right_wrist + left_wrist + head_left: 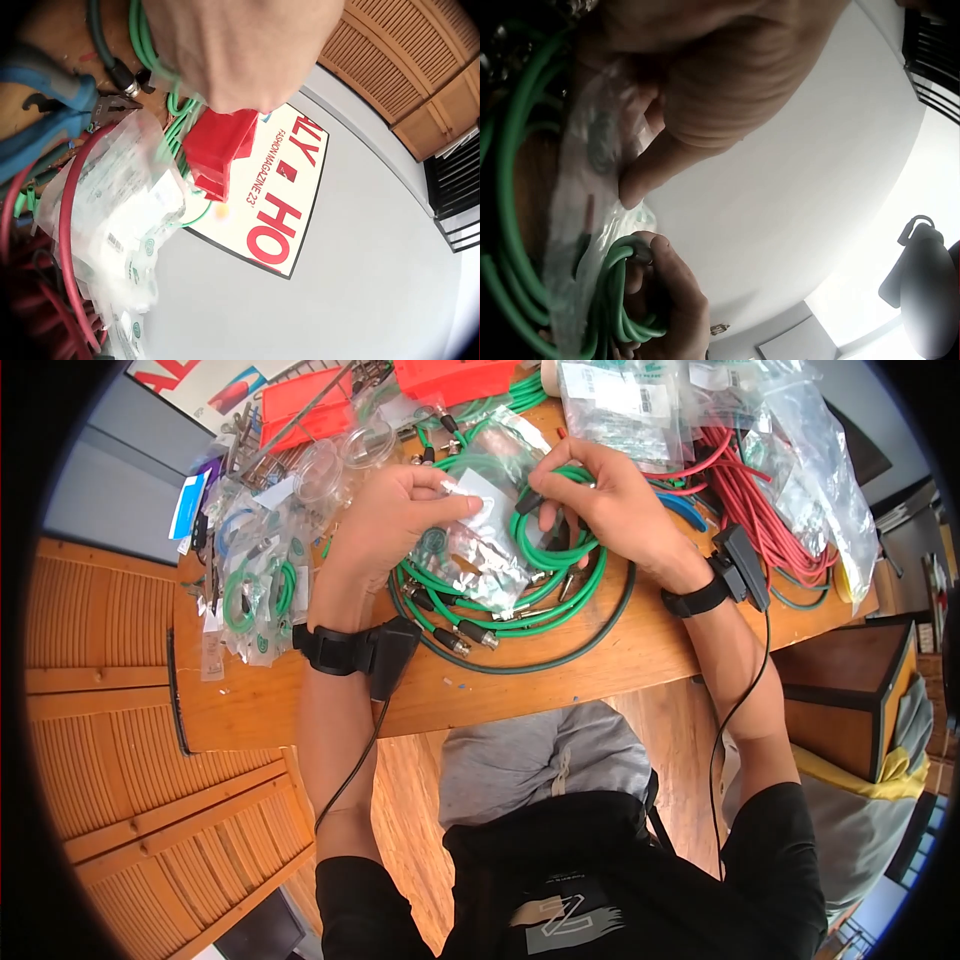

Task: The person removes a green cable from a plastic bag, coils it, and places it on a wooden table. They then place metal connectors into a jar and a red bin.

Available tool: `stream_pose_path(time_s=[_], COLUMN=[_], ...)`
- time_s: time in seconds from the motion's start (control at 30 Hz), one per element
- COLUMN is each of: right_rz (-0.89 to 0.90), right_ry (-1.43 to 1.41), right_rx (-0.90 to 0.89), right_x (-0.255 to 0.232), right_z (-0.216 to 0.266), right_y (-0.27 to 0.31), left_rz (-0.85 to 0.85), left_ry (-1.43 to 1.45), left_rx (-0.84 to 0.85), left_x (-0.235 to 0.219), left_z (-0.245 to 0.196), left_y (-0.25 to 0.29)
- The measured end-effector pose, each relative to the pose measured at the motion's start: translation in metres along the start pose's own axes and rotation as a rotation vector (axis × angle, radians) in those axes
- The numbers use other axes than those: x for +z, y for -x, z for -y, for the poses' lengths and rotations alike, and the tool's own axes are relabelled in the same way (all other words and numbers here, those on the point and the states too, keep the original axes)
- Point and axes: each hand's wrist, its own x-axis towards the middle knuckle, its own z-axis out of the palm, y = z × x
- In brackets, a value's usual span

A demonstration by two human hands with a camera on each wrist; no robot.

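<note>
My left hand (395,515) pinches the edge of a clear plastic bag (482,565) between thumb and fingers. In the left wrist view the bag (574,202) hangs beside the thumb, with printed marks on its film. A small coil of green cable (522,545) is in my right hand (625,505), its thumb and fingers curled round the top of the loops. The coil overlaps the bag's right side in the head view. Beneath both lie larger loops of green cable (560,615) with metal-ended black connectors (478,632). In the right wrist view the held coil is mostly hidden behind the hand.
Bagged cables (265,585) lie on the table's left. Red bins (305,408) and clear round tubs (318,465) stand at the back. Red cables (760,510) and more plastic bags (625,410) fill the right. Blue-handled pliers (56,90) lie near the right hand.
</note>
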Motion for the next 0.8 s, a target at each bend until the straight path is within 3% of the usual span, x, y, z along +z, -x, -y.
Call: stream_pose_path(time_s=[0.33,0.63,0.7,0.8], right_rz=[-0.212,-0.192,-0.187,-0.18], right_ry=[-0.353,-0.315,-0.206,-0.113], right_rx=[-0.037,-0.081,-0.175,-0.223], right_x=[-0.011,-0.013,-0.014,-0.012], right_z=[-0.002,0.005,-0.002,-0.001], right_y=[-0.005,-0.002,-0.007,-0.005], left_rz=[-0.004,0.196,0.204,0.039], left_ry=[0.409,0.395,0.39,0.483], left_rx=[0.203,0.24,0.254,0.19], left_x=[0.014,0.024,0.028,0.041], left_z=[0.004,-0.002,-0.001,-0.005], left_y=[-0.006,-0.002,-0.002,0.002])
